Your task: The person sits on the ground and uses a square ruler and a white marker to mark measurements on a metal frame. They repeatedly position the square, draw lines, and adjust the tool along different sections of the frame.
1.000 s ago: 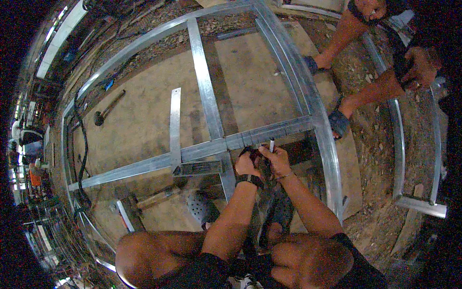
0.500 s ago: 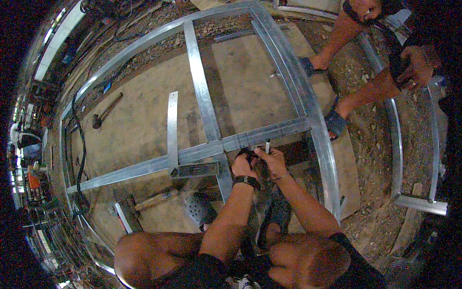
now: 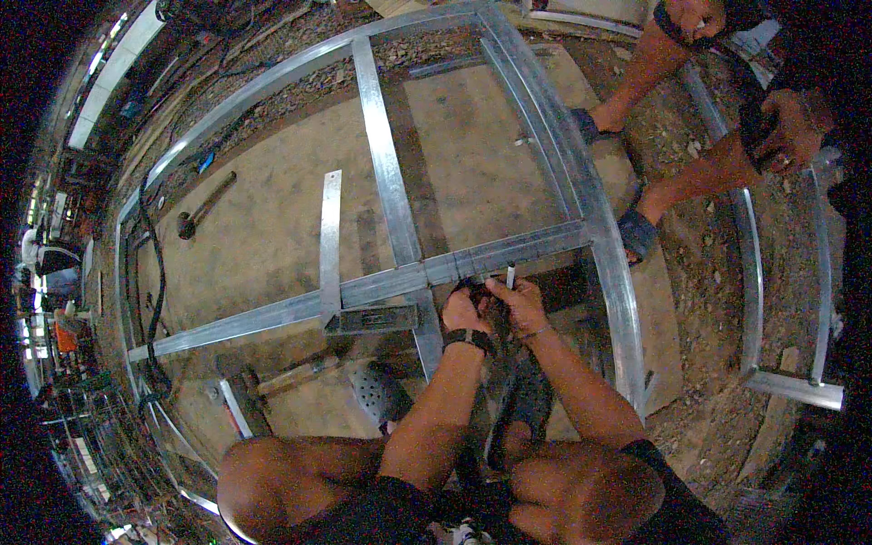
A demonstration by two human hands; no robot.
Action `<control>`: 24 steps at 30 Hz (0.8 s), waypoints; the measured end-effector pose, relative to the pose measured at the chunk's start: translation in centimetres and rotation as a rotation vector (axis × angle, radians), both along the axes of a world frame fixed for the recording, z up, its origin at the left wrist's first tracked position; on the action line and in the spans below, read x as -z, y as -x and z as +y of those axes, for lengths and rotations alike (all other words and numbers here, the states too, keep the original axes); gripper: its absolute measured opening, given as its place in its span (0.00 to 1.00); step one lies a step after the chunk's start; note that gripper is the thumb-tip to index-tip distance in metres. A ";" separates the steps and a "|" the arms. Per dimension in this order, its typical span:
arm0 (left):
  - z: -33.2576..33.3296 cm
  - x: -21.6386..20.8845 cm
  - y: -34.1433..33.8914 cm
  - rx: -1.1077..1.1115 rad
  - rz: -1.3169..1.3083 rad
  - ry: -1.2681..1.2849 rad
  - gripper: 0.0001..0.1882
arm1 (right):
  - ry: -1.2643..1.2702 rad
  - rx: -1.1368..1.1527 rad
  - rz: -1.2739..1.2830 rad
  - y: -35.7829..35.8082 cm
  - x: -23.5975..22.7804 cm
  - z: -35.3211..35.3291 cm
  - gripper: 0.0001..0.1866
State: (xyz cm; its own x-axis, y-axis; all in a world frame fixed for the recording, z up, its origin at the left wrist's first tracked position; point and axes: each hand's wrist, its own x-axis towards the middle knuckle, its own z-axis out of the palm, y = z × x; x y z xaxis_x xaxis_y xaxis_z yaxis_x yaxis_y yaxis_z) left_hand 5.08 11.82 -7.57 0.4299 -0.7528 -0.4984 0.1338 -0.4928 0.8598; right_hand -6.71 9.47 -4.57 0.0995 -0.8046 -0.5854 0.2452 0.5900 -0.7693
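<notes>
My left hand (image 3: 463,311), with a dark band at its wrist, is closed just below the metal crossbar (image 3: 509,243). A small dark thing shows at its fingertips, too hidden to name. Beside it, my right hand (image 3: 525,309) is closed with a short white stick (image 3: 510,274), perhaps a marker, standing up from its fingers. Thin dark lines cross the bar above my hands. Left of them, a try square (image 3: 332,241) lies over the bar, its long blade pointing away and its stock against the near side.
The welded-looking metal frame (image 3: 380,136) surrounds a board on the ground. A hammer (image 3: 204,207) lies inside it, with a black cable (image 3: 156,272) over its left side. Another person's sandaled foot (image 3: 639,227) is at the right, near a second metal frame (image 3: 749,272).
The view has shifted slightly, so the scene sits a little to the right and lower. Both hands stay together below the crossbar, the white stick still in the right.
</notes>
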 end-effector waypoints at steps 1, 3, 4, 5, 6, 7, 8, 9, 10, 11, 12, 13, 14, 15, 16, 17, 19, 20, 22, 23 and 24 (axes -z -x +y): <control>-0.2 -0.9 0.5 -0.062 0.091 -0.006 0.09 | 0.000 0.007 0.010 0.4 0.2 -0.1 0.13; -0.5 -3.0 0.7 0.127 -0.103 -0.116 0.11 | -0.013 0.016 -0.019 1.0 0.0 -0.1 0.12; -0.5 -4.1 0.5 0.226 -0.227 -0.153 0.12 | -0.028 0.015 -0.061 0.9 -0.7 0.0 0.12; -0.5 -4.3 0.4 0.275 -0.300 -0.156 0.12 | -0.044 0.015 -0.103 0.8 -1.4 0.0 0.12; -0.4 -3.9 -0.1 0.300 -0.355 -0.148 0.12 | -0.041 0.000 -0.074 0.4 -2.0 0.2 0.12; -0.4 -3.6 -0.5 0.299 -0.381 -0.135 0.12 | -0.039 -0.014 -0.045 0.1 -2.5 0.3 0.12; -0.3 -3.2 -0.9 0.283 -0.378 -0.126 0.12 | -0.036 -0.029 -0.016 -0.3 -2.8 0.5 0.11; -0.5 -2.9 -0.4 0.278 -0.362 -0.103 0.12 | -0.013 -0.023 0.050 0.3 -2.2 0.5 0.11; -0.6 -2.8 -0.1 0.270 -0.343 -0.085 0.12 | 0.007 -0.020 0.111 0.8 -1.1 0.5 0.11; -0.8 -2.7 0.3 0.259 -0.320 -0.074 0.12 | 0.028 -0.016 0.171 1.3 -0.1 0.7 0.11; -0.8 -2.5 0.1 0.238 -0.303 -0.069 0.12 | 0.021 0.002 0.143 1.1 0.0 0.9 0.11; -0.7 -2.4 0.1 0.218 -0.287 -0.065 0.12 | 0.015 0.020 0.115 0.9 0.1 1.1 0.11; -0.6 -2.2 -0.1 0.186 -0.247 -0.064 0.12 | 0.009 0.038 0.088 0.7 0.2 1.3 0.11; -0.7 -2.3 0.2 0.153 -0.195 -0.052 0.12 | 0.023 0.044 0.090 1.1 0.8 1.4 0.15; -0.9 -2.4 0.6 0.116 -0.134 -0.041 0.12 | 0.037 0.050 0.093 1.4 1.5 1.3 0.18; -0.9 -2.5 1.0 0.071 -0.058 -0.036 0.12 | 0.052 0.056 0.097 1.9 2.0 1.3 0.22; -0.6 -2.2 0.7 -0.009 0.016 -0.032 0.12 | 0.021 -0.002 0.121 1.7 1.2 1.3 0.21; -0.5 -2.1 0.5 -0.010 -0.002 -0.026 0.12 | 0.006 -0.031 0.133 1.6 0.8 1.3 0.21; -0.3 -1.0 -0.4 0.077 -0.193 -0.001 0.12 | -0.002 0.033 0.060 0.7 -0.7 1.6 0.19; -0.1 -0.4 -0.8 0.102 -0.256 0.004 0.12 | -0.006 0.064 0.022 0.1 -1.2 1.8 0.19; -0.5 -0.8 -0.1 0.135 -0.269 -0.006 0.12 | -0.005 0.119 0.091 0.9 -0.4 1.7 0.19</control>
